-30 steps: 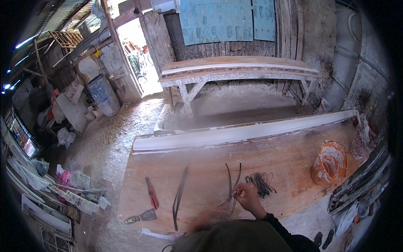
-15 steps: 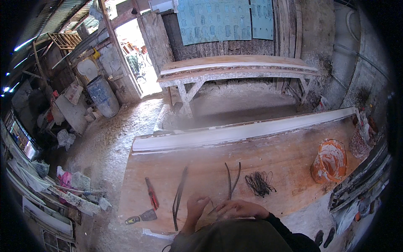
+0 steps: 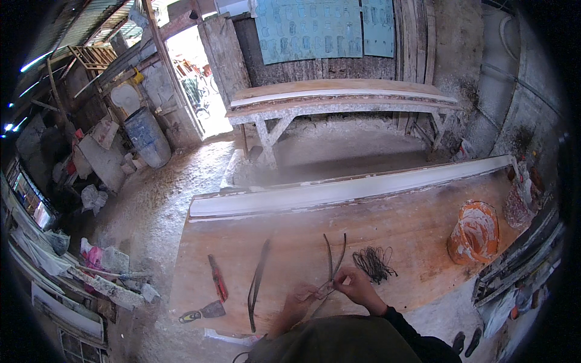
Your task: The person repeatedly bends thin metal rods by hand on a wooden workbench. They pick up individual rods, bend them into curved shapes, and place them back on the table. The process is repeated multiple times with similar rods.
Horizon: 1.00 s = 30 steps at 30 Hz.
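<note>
From the hands, a scraper (image 3: 212, 310), a red tool (image 3: 218, 283) and a dark strap (image 3: 255, 291) lie toward nine o'clock. The left hand (image 3: 298, 300) is blurred; I cannot tell whether its fingers close. Toward twelve, a blue panel (image 3: 308, 30) has marks too small to read; nearer, paired strips (image 3: 329, 254) run down, partly hidden, to the right hand (image 3: 361, 289), fingertips together, contents unclear. Toward two: tangled cord (image 3: 373, 264), orange bucket (image 3: 457, 245).

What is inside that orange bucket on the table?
White smears coat the inside of the orange bucket. Its near side partly covers the inside, so whether anything lies at the bottom cannot be seen.
</note>
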Motion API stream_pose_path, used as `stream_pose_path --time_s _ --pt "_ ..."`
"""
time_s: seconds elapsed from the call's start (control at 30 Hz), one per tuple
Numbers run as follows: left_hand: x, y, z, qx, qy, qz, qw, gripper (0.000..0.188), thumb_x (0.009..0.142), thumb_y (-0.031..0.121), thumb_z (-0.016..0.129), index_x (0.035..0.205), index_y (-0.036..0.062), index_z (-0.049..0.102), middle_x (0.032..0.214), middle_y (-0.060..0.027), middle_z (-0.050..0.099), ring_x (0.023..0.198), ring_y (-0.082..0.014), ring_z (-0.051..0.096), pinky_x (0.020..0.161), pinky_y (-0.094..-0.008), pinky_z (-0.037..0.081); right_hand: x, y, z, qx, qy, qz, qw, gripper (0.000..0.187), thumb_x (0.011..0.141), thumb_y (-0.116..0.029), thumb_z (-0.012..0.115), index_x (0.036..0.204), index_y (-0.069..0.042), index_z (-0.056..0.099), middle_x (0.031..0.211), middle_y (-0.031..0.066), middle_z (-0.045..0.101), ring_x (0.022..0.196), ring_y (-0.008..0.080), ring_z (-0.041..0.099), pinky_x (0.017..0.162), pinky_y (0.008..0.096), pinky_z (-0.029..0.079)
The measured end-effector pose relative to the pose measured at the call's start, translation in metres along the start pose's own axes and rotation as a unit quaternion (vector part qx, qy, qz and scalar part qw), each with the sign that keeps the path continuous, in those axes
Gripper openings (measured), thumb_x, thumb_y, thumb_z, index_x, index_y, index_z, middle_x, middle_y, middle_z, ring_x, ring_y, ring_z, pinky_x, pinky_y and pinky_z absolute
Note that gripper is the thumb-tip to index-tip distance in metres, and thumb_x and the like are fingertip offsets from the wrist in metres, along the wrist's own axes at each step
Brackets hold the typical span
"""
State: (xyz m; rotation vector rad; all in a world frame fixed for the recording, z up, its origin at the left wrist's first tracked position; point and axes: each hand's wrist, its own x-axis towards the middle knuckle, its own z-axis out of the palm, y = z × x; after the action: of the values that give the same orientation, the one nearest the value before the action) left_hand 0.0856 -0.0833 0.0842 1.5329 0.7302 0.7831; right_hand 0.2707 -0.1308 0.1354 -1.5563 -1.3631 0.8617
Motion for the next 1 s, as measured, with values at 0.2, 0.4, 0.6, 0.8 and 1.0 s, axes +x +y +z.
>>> stream_pose_path --time_s 0.2,0.4,0.6,0.8,1.0 --pt "-0.003 0.022 0.008 0.034 -0.215 0.087 0.972 0.011 0.082 0.013 0.055 0.083 0.0022 0.058 0.095 -0.0065 0.050 0.092 -0.0157 0.047 0.082 -0.0308 0.036 0.004 0.008 0.004 -0.123 0.126 -0.067 0.982 0.010 0.063 -0.005 0.063 0.071 -0.009 0.059 0.061 0.0072 0.056 0.060 0.0219 0.057 0.060 0.0318 0.040" --pt "-0.007 0.039 0.011 -0.196 -0.359 -0.114 0.905 0.029 0.083 0.032 0.054 0.082 0.0038 0.055 0.083 -0.0009 0.049 0.081 -0.0100 0.045 0.071 -0.0245 0.035 0.005 0.010 0.017 -0.230 0.157 -0.177 0.944 0.010 0.065 -0.008 0.066 0.074 -0.011 0.063 0.062 0.0049 0.052 0.058 0.0205 0.051 0.052 0.0316 0.037" --pt "-0.009 0.038 0.000 -0.212 -0.250 -0.215 0.920 0.031 0.077 0.035 0.061 0.081 0.0047 0.056 0.072 0.0025 0.050 0.064 -0.0060 0.043 0.056 -0.0202 0.032 0.005 0.035 0.022 -0.121 0.131 -0.089 0.980 0.011 0.066 -0.010 0.068 0.077 -0.010 0.066 0.063 0.0055 0.049 0.060 0.0192 0.049 0.055 0.0300 0.038" --pt "0.005 0.021 -0.016 -0.151 0.060 -0.115 0.980 0.016 0.077 0.018 0.063 0.083 0.0032 0.062 0.066 0.0013 0.054 0.053 -0.0043 0.044 0.046 -0.0181 0.032 0.007 0.029 0.002 0.041 0.129 -0.039 0.990 0.011 0.065 -0.009 0.070 0.073 -0.004 0.064 0.073 0.0050 0.052 0.066 0.0144 0.050 0.067 0.0259 0.039" --pt "0.019 0.017 -0.035 -0.082 0.162 -0.045 0.982 0.013 0.077 0.015 0.062 0.080 0.0026 0.063 0.063 -0.0003 0.054 0.052 -0.0054 0.046 0.046 -0.0179 0.033 -0.003 0.000 0.007 0.123 0.027 0.014 0.992 0.013 0.070 -0.018 0.069 0.075 -0.006 0.067 0.071 0.0056 0.058 0.071 0.0121 0.053 0.064 0.0257 0.040"
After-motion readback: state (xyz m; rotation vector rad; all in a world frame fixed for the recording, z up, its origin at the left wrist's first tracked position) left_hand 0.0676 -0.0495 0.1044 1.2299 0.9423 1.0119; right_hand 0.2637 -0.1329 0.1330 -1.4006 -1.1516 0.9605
